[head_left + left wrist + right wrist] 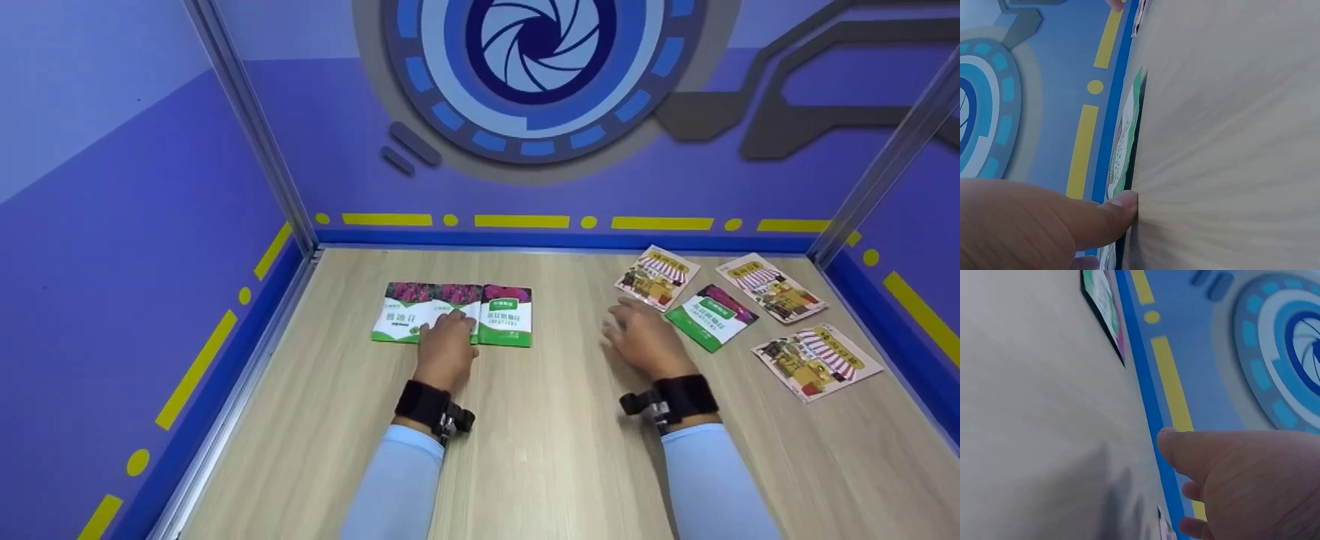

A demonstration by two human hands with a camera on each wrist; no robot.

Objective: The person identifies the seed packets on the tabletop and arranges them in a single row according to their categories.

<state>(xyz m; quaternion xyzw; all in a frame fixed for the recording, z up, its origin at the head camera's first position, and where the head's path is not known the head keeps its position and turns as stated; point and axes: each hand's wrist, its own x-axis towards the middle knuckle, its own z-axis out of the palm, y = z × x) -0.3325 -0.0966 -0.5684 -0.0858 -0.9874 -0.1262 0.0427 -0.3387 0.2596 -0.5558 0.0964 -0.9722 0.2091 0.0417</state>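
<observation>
Rested left hand (445, 346) relaxed on flower-printed packets (507, 321) mid-frame; held right hand (649, 342) spread, empty, right of center; likely risked skewing them, dragging unevenly.

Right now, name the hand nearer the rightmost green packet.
Right: the right hand is just left of that packet; the left hand is farther left, at the row of green packets.

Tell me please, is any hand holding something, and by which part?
The right hand holds nothing. The left hand rests on the row of packets, its thumb at their near edge; whether it grips them cannot be told.
</observation>
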